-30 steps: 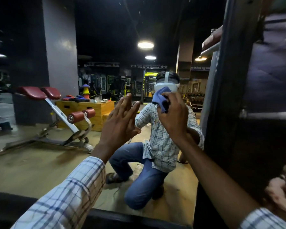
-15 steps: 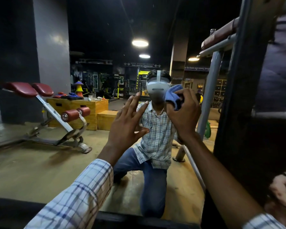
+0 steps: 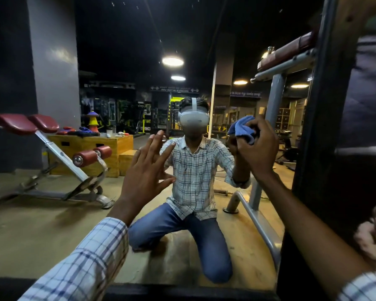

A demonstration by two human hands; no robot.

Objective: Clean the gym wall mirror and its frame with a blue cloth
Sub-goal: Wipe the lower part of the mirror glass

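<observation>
Right hand (image 3: 258, 153) raised, fingers curled tight round a bunched blue cloth (image 3: 241, 129); back of the hand faces the camera. Cloth is wadded, with no clear long axis. Its free bulge sticks out up and left of the knuckles, toward the glass. The rest is buried in the fist, so its full extent is unreadable. Whether the wad touches the mirror (image 3: 122, 51) cannot be told; its reflection merges with it just beyond the fingers.

Frame (image 3: 319, 161): dark upright just right of the grip, long axis top to bottom, leaning a little in the wide lens, top cut off by the picture edge. Lower rail (image 3: 182, 293) runs crosswise well below the grip, partly covered by the checked sleeve (image 3: 85, 257).

Left hand (image 3: 146, 177): left of the grip and slightly lower, well apart from the cloth, holding nothing. Fingers straight and fanned, palm toward the glass; contact with the glass unclear.

In the glass between the two hands: kneeling reflection (image 3: 193, 181) in a checked shirt. Far left of the grip, reflected: red-padded bench (image 3: 20, 124) and wooden box (image 3: 115, 153). Right of the frame it is dark and blurred, hard to make out
</observation>
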